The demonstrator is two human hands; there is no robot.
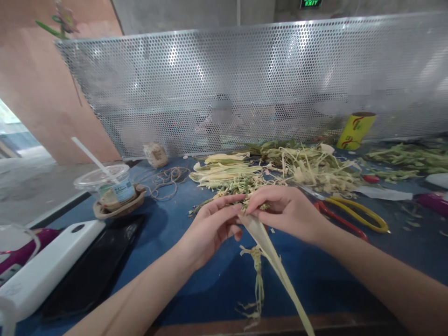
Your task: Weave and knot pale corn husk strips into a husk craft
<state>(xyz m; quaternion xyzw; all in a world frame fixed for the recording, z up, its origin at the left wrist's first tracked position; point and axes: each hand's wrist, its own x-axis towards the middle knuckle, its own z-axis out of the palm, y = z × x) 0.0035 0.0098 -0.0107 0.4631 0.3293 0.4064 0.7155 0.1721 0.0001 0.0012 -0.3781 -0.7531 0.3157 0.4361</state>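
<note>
Between my two hands, over the blue table (210, 284), is a long pale corn husk strip (271, 254). My left hand (217, 217) pinches its upper end from the left, and my right hand (280, 207) grips the same end with thumb and fingertips. From there the strip hangs down toward the table's front edge. A small knotted husk piece (258, 270) with stringy ends lies just below my hands. Small dried flower heads (241, 183) sit right behind my fingers, and some are partly hidden by them. Flat husks (227, 170) are stacked beyond.
Scissors (353, 214) with red and yellow handles lie at right, near loose husk shreds (311, 168) and a yellow tube (356, 130). At left are a lidded cup (115, 186) with a straw, twine (168, 182), a white power bank (52, 266) and a black phone (98, 266). A perforated metal screen (245, 84) stands behind.
</note>
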